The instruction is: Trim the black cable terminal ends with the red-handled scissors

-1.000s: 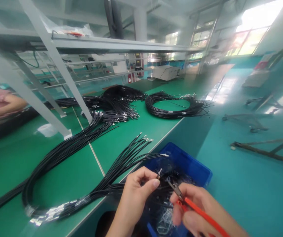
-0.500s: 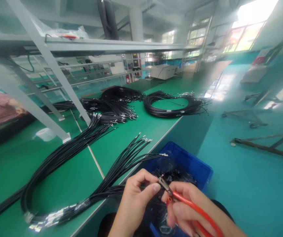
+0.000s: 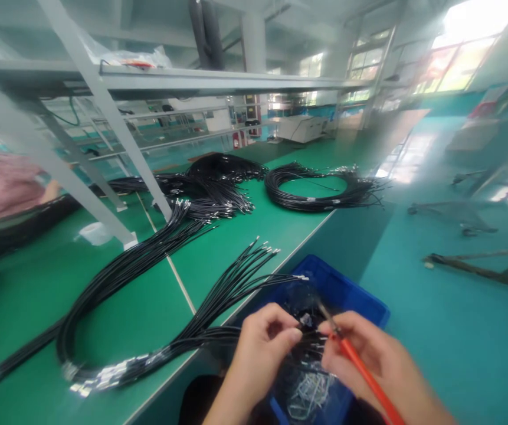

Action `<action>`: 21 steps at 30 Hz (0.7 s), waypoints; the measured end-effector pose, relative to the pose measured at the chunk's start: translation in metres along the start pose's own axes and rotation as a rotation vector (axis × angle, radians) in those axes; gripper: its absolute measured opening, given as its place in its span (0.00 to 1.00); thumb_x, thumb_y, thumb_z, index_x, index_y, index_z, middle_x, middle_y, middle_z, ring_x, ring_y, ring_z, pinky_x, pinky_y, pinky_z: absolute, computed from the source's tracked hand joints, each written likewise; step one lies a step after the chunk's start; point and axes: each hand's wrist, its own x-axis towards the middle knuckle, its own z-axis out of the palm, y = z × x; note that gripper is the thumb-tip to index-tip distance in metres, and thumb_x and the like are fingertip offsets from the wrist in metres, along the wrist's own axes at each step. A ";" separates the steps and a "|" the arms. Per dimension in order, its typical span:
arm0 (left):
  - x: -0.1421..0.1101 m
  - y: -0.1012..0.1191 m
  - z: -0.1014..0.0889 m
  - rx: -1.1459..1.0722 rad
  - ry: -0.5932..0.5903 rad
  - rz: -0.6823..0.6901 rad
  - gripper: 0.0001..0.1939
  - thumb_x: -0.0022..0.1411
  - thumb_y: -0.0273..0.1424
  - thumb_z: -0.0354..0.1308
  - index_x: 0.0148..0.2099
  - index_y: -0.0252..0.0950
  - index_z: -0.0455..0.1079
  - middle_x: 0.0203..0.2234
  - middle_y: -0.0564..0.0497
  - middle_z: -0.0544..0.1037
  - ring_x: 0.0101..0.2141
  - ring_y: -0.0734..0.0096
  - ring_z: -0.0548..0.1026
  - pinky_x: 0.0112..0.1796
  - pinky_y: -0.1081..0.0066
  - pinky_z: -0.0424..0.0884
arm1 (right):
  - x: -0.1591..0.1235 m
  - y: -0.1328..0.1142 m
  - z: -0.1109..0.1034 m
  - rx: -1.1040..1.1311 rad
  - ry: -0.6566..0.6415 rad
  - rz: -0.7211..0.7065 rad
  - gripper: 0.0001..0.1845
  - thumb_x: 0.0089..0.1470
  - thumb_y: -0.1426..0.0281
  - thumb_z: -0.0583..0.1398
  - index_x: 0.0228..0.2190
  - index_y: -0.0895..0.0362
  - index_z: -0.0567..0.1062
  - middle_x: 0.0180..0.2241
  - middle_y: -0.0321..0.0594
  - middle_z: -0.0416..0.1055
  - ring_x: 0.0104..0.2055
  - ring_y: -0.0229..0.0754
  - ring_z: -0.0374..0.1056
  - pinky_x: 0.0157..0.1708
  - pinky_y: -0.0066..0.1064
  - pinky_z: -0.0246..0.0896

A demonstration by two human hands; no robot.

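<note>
red-handled pliers (image 3: pixel 366 375) gripped in right hand (image 3: pixel 380 351); left hand (image 3: pixel 257 342) thumb and forefinger close together, hold unclear.

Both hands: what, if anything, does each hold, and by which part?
Right hand: pliers, by the red handle. Left hand: fingertips close together; whether they hold anything cannot be told.

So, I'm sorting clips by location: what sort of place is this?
Probably a factory workshop: a green workbench bears bundles of black cables, and the right hand holds red-handled pliers.
</note>
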 end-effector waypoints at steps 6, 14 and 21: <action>-0.018 -0.036 0.033 0.733 -0.320 0.131 0.04 0.44 0.25 0.62 0.22 0.38 0.71 0.20 0.53 0.75 0.24 0.66 0.72 0.25 0.73 0.61 | 0.029 0.033 0.005 -0.561 0.109 -0.075 0.14 0.44 0.66 0.60 0.37 0.50 0.70 0.29 0.38 0.73 0.32 0.47 0.69 0.32 0.34 0.61; 0.002 -0.016 -0.059 1.117 0.410 -0.029 0.07 0.60 0.28 0.49 0.35 0.39 0.69 0.34 0.46 0.73 0.38 0.58 0.70 0.34 0.66 0.63 | 0.034 0.095 0.030 -0.574 -0.170 0.006 0.09 0.37 0.77 0.60 0.24 0.51 0.71 0.18 0.30 0.72 0.20 0.40 0.66 0.22 0.27 0.55; 0.009 -0.028 -0.082 1.045 0.398 -0.047 0.09 0.63 0.30 0.45 0.32 0.38 0.63 0.27 0.49 0.71 0.31 0.61 0.71 0.32 0.66 0.63 | 0.040 0.071 0.005 -0.370 0.239 -0.014 0.11 0.43 0.67 0.62 0.33 0.51 0.70 0.25 0.35 0.72 0.26 0.44 0.67 0.28 0.32 0.57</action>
